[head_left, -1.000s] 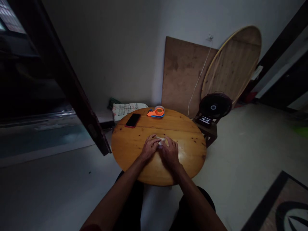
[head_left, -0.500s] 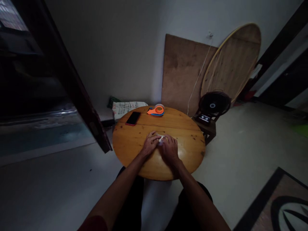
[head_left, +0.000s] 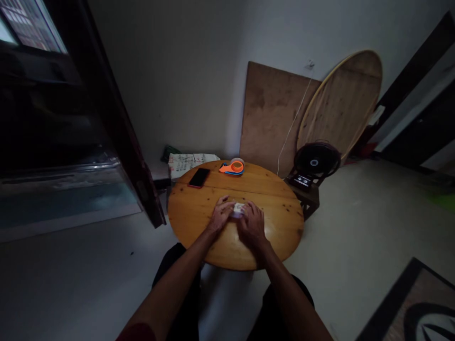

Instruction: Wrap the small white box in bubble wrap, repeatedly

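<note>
On the round wooden table (head_left: 199, 232), a small whitish box-like object (head_left: 239, 208) sits between my two hands. My left hand (head_left: 221, 215) grips its left end, fingers bent around it. From the other side my right hand (head_left: 253, 220) holds the right end with curled fingers. The object's pale top and a purplish front side show; its ends are hidden by my fingers, and its exact kind is too small to tell. Beyond the hands lie an orange and blue tape dispenser (head_left: 234, 167) and a black phone (head_left: 199, 177) with a red edge.
A dark fan (head_left: 316, 162) stands on a wooden stool (head_left: 310, 196) right of the table. A brown board (head_left: 273, 113) and a large round wooden top (head_left: 344, 99) lean on the wall. Behind the table is a printed white box (head_left: 192, 161). A dark door frame (head_left: 121, 132) rises at left.
The view has tilted up slightly, so the scene sits a little lower. My fingers have shifted on the small whitish object, and more of its top shows between them.
</note>
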The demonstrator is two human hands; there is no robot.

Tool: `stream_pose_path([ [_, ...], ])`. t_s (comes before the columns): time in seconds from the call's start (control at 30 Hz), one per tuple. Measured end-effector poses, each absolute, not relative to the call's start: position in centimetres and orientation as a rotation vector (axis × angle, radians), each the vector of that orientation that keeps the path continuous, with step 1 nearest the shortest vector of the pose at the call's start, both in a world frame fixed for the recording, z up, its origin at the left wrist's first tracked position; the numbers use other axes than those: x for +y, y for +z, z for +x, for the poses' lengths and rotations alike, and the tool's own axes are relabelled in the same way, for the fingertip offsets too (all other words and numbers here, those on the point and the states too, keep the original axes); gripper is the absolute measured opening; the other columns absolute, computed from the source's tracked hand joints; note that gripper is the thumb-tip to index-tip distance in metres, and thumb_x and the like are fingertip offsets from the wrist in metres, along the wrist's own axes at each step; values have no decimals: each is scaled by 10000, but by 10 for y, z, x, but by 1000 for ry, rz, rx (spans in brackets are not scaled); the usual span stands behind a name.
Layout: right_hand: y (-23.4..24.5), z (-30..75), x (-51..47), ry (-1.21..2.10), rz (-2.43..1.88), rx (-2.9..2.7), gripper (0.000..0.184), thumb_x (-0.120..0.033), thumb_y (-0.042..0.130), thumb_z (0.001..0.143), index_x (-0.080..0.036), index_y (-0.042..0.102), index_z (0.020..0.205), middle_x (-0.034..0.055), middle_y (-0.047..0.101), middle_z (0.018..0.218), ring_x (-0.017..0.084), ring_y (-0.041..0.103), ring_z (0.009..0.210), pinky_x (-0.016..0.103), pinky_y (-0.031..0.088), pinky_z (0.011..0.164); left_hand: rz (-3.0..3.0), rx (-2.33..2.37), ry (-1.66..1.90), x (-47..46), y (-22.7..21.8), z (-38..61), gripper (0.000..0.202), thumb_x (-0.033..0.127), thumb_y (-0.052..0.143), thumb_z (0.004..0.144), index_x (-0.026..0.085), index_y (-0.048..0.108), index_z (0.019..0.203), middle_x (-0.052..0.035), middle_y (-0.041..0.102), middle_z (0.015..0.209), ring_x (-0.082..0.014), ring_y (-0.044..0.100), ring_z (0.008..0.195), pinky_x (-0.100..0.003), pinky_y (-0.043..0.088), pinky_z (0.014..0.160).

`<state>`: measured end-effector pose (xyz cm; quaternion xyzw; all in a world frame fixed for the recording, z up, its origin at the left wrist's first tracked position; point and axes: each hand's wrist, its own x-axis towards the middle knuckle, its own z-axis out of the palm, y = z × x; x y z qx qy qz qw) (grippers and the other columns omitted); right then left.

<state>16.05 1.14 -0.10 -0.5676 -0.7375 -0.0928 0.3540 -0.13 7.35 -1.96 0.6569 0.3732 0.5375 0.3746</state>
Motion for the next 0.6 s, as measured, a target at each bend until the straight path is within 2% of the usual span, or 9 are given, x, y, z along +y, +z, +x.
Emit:
stream_pose_path([
  [0.23,-3,166,13,-173,-1427,-1757,327,-269,392,938,-177,583,1188,131,541,1298,247,489,1193,418,377,980,1491,1068,1494,87,-27,-15,234,226,557,807,226,745,946,-72,562,1262,-220,508,1227,-389,376,1088],
  [0.4,1,164,12,-252,-1478,-1882,416,-258,420,927,-173,525,1320,153,475,1386,270,458,1222,428,356,985,1415,1100,1552,87,-27,-15,202,267,581,775,210,740,886,-78,605,1189,-229,552,1156,-390,397,1054],
  [0.6,7,158,11,-211,-1524,-2045,361,-242,487,883,-226,614,1221,127,468,1415,282,437,1239,445,334,992,1306,1120,1533,85,-22,-15,191,296,604,734,192,723,841,-72,651,1067,-211,609,1029,-345,464,962],
])
